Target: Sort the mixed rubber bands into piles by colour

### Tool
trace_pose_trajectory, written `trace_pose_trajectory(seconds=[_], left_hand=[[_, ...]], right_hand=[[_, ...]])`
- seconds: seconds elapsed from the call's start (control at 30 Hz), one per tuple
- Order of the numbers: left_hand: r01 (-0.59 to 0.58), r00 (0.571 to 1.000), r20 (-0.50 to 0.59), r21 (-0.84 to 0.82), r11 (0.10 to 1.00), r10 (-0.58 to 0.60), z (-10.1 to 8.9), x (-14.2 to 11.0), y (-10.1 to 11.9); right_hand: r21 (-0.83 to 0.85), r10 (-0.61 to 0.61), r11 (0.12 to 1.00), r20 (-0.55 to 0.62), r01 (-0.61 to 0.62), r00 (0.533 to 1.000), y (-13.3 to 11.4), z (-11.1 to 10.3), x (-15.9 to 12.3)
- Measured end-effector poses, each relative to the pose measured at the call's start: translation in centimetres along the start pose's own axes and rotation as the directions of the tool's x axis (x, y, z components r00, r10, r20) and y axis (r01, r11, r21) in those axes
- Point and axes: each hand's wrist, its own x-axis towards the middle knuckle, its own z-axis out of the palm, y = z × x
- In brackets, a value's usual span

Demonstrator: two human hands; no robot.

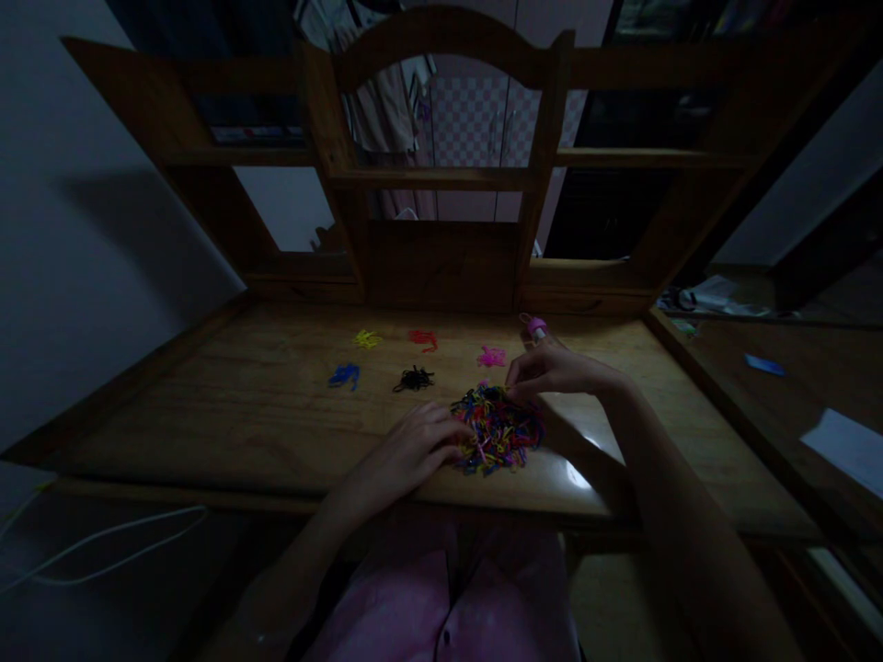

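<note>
A mixed pile of small coloured loop-like pieces (495,437), perhaps clips or bands, lies near the front edge of the wooden desk (276,405). My left hand (424,443) rests at the pile's left side, fingers stretched onto it with the thumb apart. At the upper right edge, my right hand (542,372) has thumb and fingertips pinched together; what they hold is too small and dark to make out. Beyond the pile are sorted heaps: pink (492,356), black (415,378), red (423,340), yellow (367,339) and blue (344,375).
A small pink-capped container (534,328) stands just behind my right hand. A wooden shelf unit (441,179) rises at the desk's back. To the right, a lower surface holds a blue item (763,365) and white paper (845,450). A white cable (117,529) hangs at the left.
</note>
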Motion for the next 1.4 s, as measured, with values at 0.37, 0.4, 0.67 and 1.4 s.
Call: trace_pose_trajectory(seconds=[0.37,0.4,0.67,1.4], left_hand=[[-0.024,0.998,0.066,0.064,0.998,0.019,-1.4,0.7,1.0],[-0.03,0.997,0.073,0.07,0.997,0.025,-1.2,0.8,0.9],[-0.026,0.998,0.063,0.133,0.991,0.017,-0.7,1.1,1.7],[0.268,0.883,-0.029,-0.79,0.552,-0.469,-0.4,1.5,-0.5]], right_hand=[[0.01,-0.029,1.0,-0.045,0.03,0.999,0.2,0.0,0.2],[0.003,-0.029,1.0,-0.051,0.03,0.998,0.2,0.0,0.2],[-0.025,-0.012,1.0,-0.076,0.01,0.997,0.3,0.0,0.3],[0.107,-0.014,0.994,-0.204,0.037,0.979,-0.5,1.2,1.0]])
